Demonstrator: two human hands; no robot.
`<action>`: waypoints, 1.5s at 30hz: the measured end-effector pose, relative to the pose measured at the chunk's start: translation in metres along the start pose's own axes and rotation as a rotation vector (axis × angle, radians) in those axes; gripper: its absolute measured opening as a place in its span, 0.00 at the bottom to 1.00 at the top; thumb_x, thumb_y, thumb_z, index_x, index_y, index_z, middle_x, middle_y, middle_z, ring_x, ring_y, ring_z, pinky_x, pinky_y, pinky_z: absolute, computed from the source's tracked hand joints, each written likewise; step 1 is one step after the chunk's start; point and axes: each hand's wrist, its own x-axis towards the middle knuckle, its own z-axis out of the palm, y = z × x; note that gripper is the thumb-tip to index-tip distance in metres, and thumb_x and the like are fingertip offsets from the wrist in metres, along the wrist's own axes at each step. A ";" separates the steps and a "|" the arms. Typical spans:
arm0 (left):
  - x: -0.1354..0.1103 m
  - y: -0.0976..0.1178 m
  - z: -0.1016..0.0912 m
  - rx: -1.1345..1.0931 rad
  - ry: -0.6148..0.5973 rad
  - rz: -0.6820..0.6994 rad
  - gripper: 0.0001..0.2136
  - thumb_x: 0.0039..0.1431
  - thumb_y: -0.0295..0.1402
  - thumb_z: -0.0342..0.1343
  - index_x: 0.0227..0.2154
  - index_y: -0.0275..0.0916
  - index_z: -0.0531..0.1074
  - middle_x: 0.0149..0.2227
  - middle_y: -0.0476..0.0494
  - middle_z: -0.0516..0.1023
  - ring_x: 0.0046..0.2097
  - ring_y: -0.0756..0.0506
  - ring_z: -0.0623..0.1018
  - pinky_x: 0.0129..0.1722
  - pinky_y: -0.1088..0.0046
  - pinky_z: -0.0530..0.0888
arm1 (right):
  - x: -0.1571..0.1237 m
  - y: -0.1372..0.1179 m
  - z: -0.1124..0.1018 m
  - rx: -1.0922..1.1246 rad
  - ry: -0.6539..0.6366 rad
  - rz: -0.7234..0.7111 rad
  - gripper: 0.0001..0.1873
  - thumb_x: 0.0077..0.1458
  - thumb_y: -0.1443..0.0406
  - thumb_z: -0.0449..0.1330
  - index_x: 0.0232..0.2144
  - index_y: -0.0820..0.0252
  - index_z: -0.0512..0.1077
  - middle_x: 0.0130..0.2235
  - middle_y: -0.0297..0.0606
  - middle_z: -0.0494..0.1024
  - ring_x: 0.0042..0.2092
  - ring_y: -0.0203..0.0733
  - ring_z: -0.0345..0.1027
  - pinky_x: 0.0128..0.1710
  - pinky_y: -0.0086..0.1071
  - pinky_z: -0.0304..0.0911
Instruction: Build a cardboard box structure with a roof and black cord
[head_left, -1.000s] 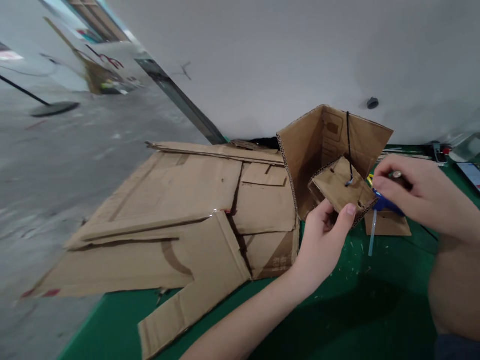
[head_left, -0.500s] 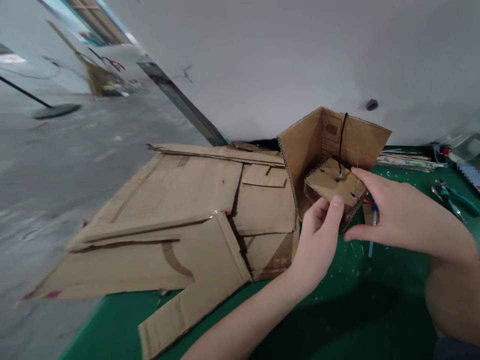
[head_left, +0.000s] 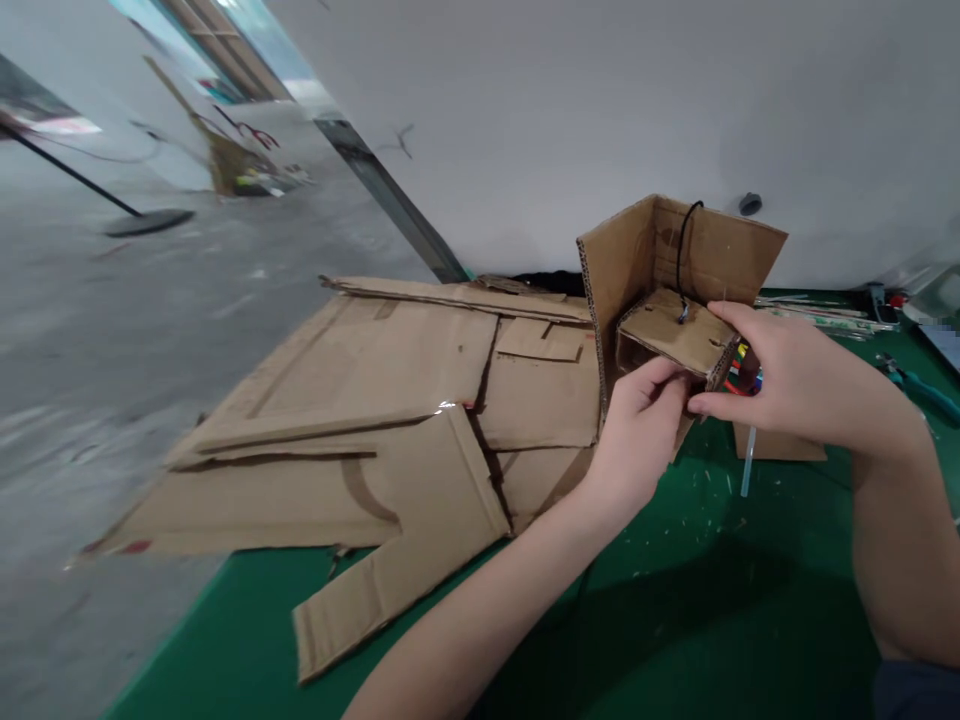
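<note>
A small cardboard box [head_left: 671, 330] sits inside a corner of tall cardboard walls [head_left: 619, 265]. A black cord [head_left: 682, 255] rises from a hole in its top and loops over the back wall. My right hand [head_left: 780, 365] grips the box's right side, thumb low at the front corner and fingers at the back. At the front edge, my left hand [head_left: 641, 425] is closed, with bent fingertips partly hidden under the top panel. Behind my right hand, colourful small parts [head_left: 742, 370] show, along with a translucent stick [head_left: 748, 462].
Flat cardboard sheets [head_left: 405, 360] cover the left of the green table [head_left: 675, 620] and overhang its edge. An angled cardboard strip [head_left: 360, 610] lies in front. Pliers [head_left: 922, 390] and thin sticks [head_left: 825, 318] lie at right. A white wall [head_left: 562, 130] stands behind.
My left thumb has gone from the box's top to below its front edge, and the fingers bend inward. The box tilts slightly differently, and more coloured parts show by my right hand. The view has shifted.
</note>
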 end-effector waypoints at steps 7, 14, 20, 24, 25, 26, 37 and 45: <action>0.006 0.001 0.004 -0.165 0.061 -0.103 0.05 0.42 0.25 0.62 0.26 0.36 0.77 0.27 0.50 0.79 0.31 0.52 0.75 0.33 0.77 0.70 | -0.002 -0.005 -0.003 0.000 -0.028 -0.023 0.34 0.51 0.43 0.59 0.52 0.58 0.66 0.41 0.43 0.77 0.37 0.49 0.71 0.31 0.35 0.59; 0.010 -0.001 0.005 -0.229 0.045 -0.128 0.07 0.38 0.26 0.64 0.26 0.36 0.76 0.27 0.47 0.80 0.30 0.49 0.77 0.32 0.74 0.72 | -0.003 -0.008 -0.002 -0.046 -0.036 -0.031 0.31 0.50 0.43 0.60 0.47 0.60 0.67 0.36 0.41 0.76 0.33 0.45 0.69 0.29 0.33 0.55; 0.013 -0.004 0.003 -0.167 0.031 -0.081 0.07 0.42 0.24 0.57 0.27 0.36 0.75 0.28 0.47 0.79 0.31 0.50 0.77 0.32 0.75 0.70 | 0.000 -0.008 0.000 -0.068 -0.016 -0.016 0.30 0.50 0.44 0.60 0.46 0.60 0.67 0.33 0.40 0.76 0.31 0.44 0.67 0.29 0.33 0.54; 0.017 -0.011 0.000 -0.063 0.017 -0.022 0.05 0.47 0.24 0.56 0.28 0.36 0.74 0.29 0.47 0.78 0.32 0.51 0.75 0.33 0.76 0.69 | 0.001 -0.005 -0.001 -0.029 -0.019 -0.011 0.29 0.50 0.44 0.60 0.45 0.59 0.68 0.32 0.38 0.76 0.28 0.41 0.66 0.27 0.33 0.53; 0.018 -0.012 -0.001 -0.031 0.011 -0.016 0.04 0.48 0.25 0.56 0.28 0.36 0.73 0.29 0.48 0.78 0.32 0.51 0.74 0.33 0.76 0.68 | 0.001 -0.005 -0.001 -0.019 -0.018 -0.011 0.29 0.50 0.44 0.60 0.45 0.59 0.68 0.32 0.38 0.76 0.29 0.41 0.66 0.27 0.33 0.53; 0.019 -0.013 -0.002 0.006 0.008 -0.019 0.02 0.50 0.26 0.56 0.27 0.36 0.72 0.28 0.48 0.77 0.31 0.51 0.74 0.33 0.76 0.68 | 0.001 -0.004 -0.002 -0.012 -0.015 -0.011 0.29 0.50 0.44 0.60 0.45 0.58 0.68 0.32 0.38 0.76 0.29 0.42 0.66 0.27 0.33 0.54; -0.010 0.053 -0.017 1.155 -0.150 0.205 0.07 0.61 0.28 0.42 0.28 0.39 0.60 0.36 0.45 0.69 0.37 0.47 0.70 0.36 0.69 0.66 | 0.002 0.008 -0.004 0.031 -0.018 0.059 0.38 0.48 0.40 0.59 0.52 0.59 0.69 0.31 0.39 0.78 0.29 0.46 0.69 0.27 0.34 0.56; -0.043 0.039 -0.014 1.746 -0.727 0.296 0.13 0.66 0.36 0.45 0.30 0.38 0.71 0.31 0.45 0.76 0.30 0.43 0.77 0.22 0.70 0.55 | 0.002 0.005 0.000 0.090 0.075 0.082 0.47 0.47 0.39 0.59 0.60 0.61 0.60 0.44 0.46 0.77 0.42 0.54 0.72 0.33 0.37 0.63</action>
